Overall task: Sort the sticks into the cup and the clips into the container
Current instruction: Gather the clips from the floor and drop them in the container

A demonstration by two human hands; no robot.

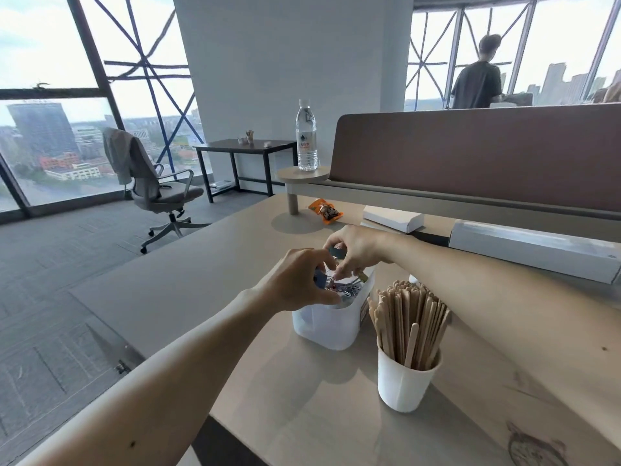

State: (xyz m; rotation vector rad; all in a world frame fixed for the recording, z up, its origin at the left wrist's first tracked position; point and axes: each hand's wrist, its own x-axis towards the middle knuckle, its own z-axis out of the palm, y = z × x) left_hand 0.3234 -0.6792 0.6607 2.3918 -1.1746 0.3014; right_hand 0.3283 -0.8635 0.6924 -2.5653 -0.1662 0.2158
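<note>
A translucent white container (327, 326) stands on the desk, with a tangle of metal clips (349, 288) inside. Both hands hover over its opening. My left hand (297, 280) curls its fingers around dark clips at the container's left rim. My right hand (356, 248) pinches a black clip above the far rim. To the right stands a white paper cup (405, 383) packed with several wooden sticks (408, 319), standing upright. My hands hide most of the container's contents.
An orange snack packet (325, 211), a white box (391, 218) and a long white box (534, 248) lie at the back of the desk (208, 284). A water bottle (306, 136) stands on a round shelf. A brown divider (477, 153) closes the far side.
</note>
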